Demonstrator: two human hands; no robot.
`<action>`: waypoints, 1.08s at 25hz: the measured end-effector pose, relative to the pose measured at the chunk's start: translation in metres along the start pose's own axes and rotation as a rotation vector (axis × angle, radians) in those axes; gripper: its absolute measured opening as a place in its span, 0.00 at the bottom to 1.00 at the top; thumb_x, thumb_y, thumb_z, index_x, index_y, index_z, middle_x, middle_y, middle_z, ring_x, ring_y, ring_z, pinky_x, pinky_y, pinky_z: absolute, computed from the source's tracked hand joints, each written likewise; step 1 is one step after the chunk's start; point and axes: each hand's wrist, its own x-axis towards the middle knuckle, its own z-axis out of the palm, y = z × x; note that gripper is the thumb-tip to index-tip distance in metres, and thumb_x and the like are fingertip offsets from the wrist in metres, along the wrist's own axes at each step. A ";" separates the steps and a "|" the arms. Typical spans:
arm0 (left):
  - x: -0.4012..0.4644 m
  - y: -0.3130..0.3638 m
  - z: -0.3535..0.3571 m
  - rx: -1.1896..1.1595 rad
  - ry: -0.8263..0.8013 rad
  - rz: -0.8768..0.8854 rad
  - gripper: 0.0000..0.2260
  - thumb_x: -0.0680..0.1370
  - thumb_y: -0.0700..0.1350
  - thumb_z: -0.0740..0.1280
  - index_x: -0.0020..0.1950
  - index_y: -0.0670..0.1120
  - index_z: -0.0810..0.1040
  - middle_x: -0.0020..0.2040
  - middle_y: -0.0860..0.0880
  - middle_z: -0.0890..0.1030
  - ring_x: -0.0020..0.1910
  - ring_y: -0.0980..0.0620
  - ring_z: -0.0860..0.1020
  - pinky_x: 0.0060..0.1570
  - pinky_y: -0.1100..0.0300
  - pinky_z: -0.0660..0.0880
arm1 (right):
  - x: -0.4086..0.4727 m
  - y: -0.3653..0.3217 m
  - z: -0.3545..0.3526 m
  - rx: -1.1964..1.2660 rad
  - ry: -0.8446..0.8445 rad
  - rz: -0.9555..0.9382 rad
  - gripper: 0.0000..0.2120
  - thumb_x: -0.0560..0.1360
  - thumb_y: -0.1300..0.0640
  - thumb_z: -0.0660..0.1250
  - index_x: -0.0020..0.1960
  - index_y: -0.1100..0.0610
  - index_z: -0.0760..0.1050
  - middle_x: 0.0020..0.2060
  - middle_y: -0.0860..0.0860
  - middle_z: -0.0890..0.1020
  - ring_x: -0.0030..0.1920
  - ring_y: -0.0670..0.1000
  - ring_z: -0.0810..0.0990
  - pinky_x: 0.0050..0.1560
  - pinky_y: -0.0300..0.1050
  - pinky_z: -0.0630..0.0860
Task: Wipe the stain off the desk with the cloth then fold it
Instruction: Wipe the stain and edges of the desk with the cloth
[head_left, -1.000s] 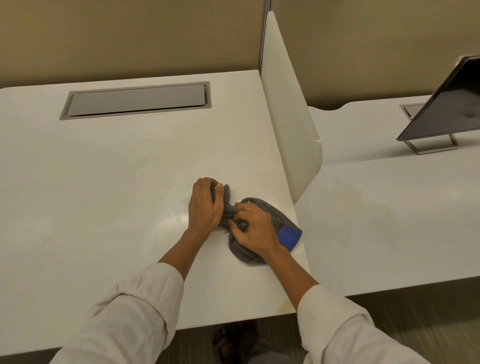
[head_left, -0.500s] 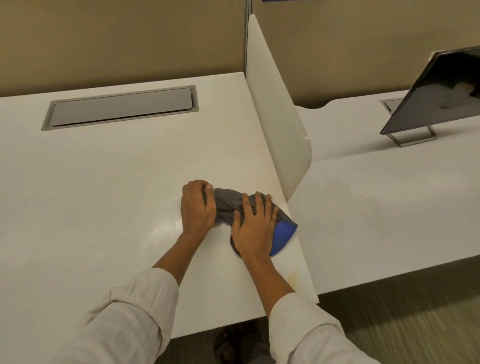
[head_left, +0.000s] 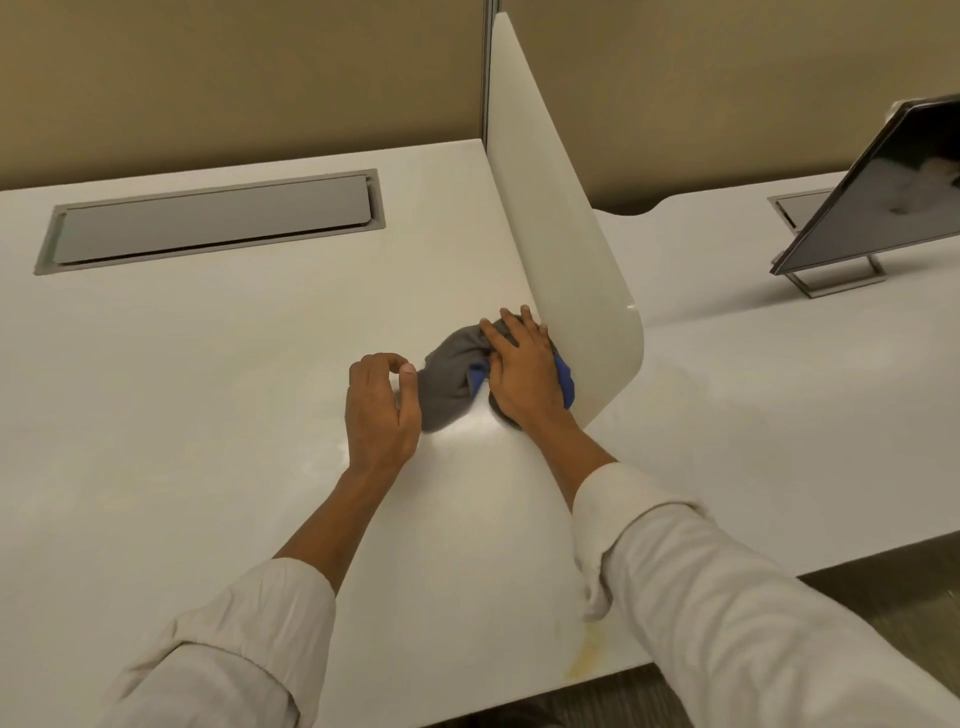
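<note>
The right hand (head_left: 524, 375) lies flat on the bunched grey and blue cloth (head_left: 451, 379), fingers straight and slightly spread, pressing it onto the white desk (head_left: 208, 415) just beside the divider panel (head_left: 566, 249). The left hand (head_left: 382, 410) hovers just beside the cloth's left edge, fingers loosely curled and holding nothing. A yellowish stain (head_left: 584, 656) sits near the desk's front edge.

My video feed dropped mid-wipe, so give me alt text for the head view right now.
The right hand presses flat on a bunched grey and blue cloth on the white desk, beside the white divider. The left hand hovers beside the cloth, fingers loosely curled, holding nothing. A yellowish stain shows at the desk's near edge.
</note>
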 end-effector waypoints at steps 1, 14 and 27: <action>0.001 -0.003 -0.001 0.001 0.004 -0.003 0.09 0.81 0.46 0.57 0.51 0.44 0.75 0.48 0.49 0.78 0.50 0.52 0.72 0.48 0.66 0.65 | 0.007 0.002 0.001 0.001 -0.001 0.004 0.21 0.80 0.62 0.58 0.73 0.55 0.69 0.74 0.56 0.65 0.77 0.58 0.55 0.77 0.54 0.48; -0.035 0.029 0.021 -0.069 -0.057 0.003 0.10 0.81 0.48 0.57 0.51 0.43 0.74 0.46 0.50 0.76 0.47 0.51 0.73 0.44 0.58 0.72 | -0.095 0.012 0.008 0.208 0.183 0.212 0.21 0.77 0.62 0.67 0.69 0.62 0.71 0.69 0.58 0.73 0.71 0.58 0.69 0.72 0.49 0.61; -0.071 0.035 0.003 -0.056 -0.051 0.018 0.10 0.80 0.47 0.58 0.51 0.44 0.75 0.48 0.50 0.77 0.49 0.52 0.73 0.46 0.53 0.75 | -0.163 -0.031 0.006 0.150 0.160 0.092 0.22 0.73 0.72 0.66 0.66 0.65 0.74 0.67 0.61 0.75 0.70 0.61 0.70 0.73 0.54 0.64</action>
